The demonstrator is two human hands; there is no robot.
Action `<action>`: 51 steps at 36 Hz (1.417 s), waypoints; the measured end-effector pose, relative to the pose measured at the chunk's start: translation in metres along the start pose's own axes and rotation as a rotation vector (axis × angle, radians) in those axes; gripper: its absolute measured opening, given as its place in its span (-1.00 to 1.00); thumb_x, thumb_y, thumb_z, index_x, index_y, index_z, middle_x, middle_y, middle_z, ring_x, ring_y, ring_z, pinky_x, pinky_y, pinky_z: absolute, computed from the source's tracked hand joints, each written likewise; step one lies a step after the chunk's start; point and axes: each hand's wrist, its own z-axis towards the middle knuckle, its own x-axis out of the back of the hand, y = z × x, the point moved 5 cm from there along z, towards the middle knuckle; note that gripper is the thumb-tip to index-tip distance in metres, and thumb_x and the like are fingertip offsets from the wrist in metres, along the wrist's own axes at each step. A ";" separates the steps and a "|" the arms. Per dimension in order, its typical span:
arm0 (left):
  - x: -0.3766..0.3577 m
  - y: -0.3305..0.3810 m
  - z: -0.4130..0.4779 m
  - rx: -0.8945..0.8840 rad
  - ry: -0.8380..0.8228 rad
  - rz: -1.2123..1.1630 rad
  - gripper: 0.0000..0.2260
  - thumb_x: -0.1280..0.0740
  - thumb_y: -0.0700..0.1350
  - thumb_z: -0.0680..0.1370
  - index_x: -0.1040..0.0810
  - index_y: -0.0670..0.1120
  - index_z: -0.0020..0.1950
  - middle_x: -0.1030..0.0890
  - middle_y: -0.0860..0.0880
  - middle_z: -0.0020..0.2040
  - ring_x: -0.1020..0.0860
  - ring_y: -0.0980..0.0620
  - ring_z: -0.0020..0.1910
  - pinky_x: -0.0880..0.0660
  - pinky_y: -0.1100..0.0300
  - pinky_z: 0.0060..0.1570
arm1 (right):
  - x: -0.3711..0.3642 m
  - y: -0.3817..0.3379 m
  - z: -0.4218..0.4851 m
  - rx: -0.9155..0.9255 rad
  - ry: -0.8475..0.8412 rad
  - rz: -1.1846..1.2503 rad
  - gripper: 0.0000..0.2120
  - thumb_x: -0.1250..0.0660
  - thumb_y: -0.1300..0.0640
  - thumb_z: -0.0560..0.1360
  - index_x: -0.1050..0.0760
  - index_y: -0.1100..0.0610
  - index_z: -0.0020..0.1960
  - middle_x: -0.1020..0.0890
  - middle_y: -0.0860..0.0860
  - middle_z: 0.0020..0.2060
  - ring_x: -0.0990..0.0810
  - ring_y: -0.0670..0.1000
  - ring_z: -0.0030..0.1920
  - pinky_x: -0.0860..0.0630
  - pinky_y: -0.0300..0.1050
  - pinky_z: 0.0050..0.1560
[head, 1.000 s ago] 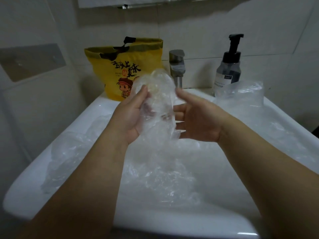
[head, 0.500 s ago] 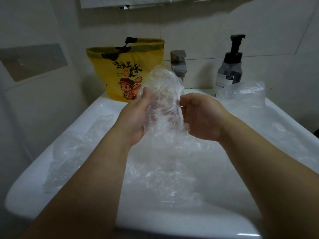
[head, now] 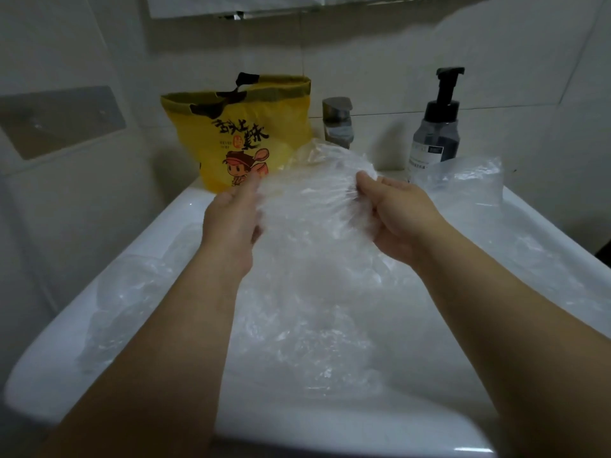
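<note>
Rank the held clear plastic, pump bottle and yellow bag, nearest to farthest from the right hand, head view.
1. clear plastic: gripped by the right hand.
2. pump bottle: behind, right side.
3. yellow bag: back left corner.

White ceramic washbasin (head: 347, 428), set against a tiled wall.
- Rear ledge, left to right: yellow printed carrier bag (head: 244, 133), upright; metal tap (head: 337, 122); dark pump bottle (head: 436, 133), upright; crumpled clear bag (head: 469, 180) just beside the bottle.
- Left rim: draped clear plastic (head: 132, 292).
- Bowl: heap of clear plastic bags (head: 314, 342).
- Right rim: thin plastic film (head: 545, 259), blurred.
</note>
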 end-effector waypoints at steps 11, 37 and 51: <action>-0.012 0.008 -0.009 0.010 -0.243 -0.294 -0.82 -0.26 -0.19 0.61 -0.49 0.07 0.14 -0.57 0.05 -0.33 -0.47 0.23 -0.42 -0.41 0.40 -0.41 | 0.019 -0.006 -0.002 0.109 0.154 -0.063 -0.76 -0.24 0.21 0.60 -0.44 -0.07 0.18 -0.57 0.08 -0.07 -0.55 -0.01 -0.21 -0.55 -0.14 -0.21; -0.011 0.010 -0.018 -0.093 -0.391 -0.156 -0.76 -0.36 -0.13 0.46 -0.54 -0.18 0.10 -0.65 -0.07 -0.09 -0.62 0.08 -0.11 -0.59 0.25 -0.05 | 0.016 -0.016 -0.021 0.106 0.046 -0.011 -0.92 -0.22 0.21 0.59 -0.48 0.09 -0.03 -0.59 0.05 -0.09 -0.61 0.05 -0.07 -0.59 -0.07 -0.01; 0.006 0.022 -0.021 -0.451 0.035 0.366 -0.55 -0.50 0.01 0.44 -0.46 0.02 0.28 -0.50 0.16 0.16 -0.48 0.25 0.12 -0.39 0.46 0.01 | 0.026 -0.031 -0.026 0.422 0.155 -0.442 -0.62 -0.40 0.09 0.48 -0.45 0.13 0.27 -0.54 -0.03 -0.04 -0.56 -0.10 -0.16 -0.51 -0.36 -0.43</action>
